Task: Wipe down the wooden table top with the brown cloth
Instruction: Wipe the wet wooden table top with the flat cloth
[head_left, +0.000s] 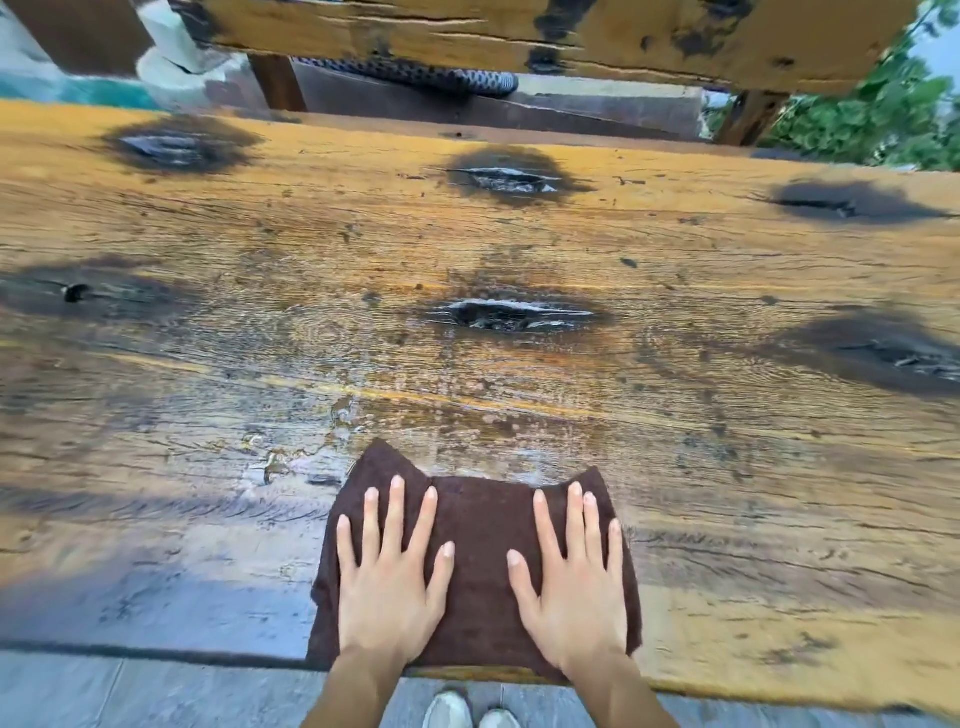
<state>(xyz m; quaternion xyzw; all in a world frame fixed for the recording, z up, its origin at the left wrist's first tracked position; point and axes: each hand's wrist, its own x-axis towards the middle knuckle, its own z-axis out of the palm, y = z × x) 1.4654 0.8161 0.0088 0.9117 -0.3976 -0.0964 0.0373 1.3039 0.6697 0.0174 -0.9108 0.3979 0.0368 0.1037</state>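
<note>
Left hand (387, 587) and right hand (574, 587), fingers spread flat, press brown cloth (478, 530) at near edge of wooden table top (675, 260); I reckon most remains unwiped.

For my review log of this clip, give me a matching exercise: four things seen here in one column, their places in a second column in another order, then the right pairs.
Things
1. brown cloth
2. right hand
3. pale shoes
4. dark knot

Places
A. on the grey floor, below the near edge of the wooden table top
B. middle of the table top, beyond the cloth
C. spread at the near table edge, the left hand flat on its left half
D. pressing flat on the cloth's right half

Pairs: 1-C; 2-D; 3-A; 4-B
</note>
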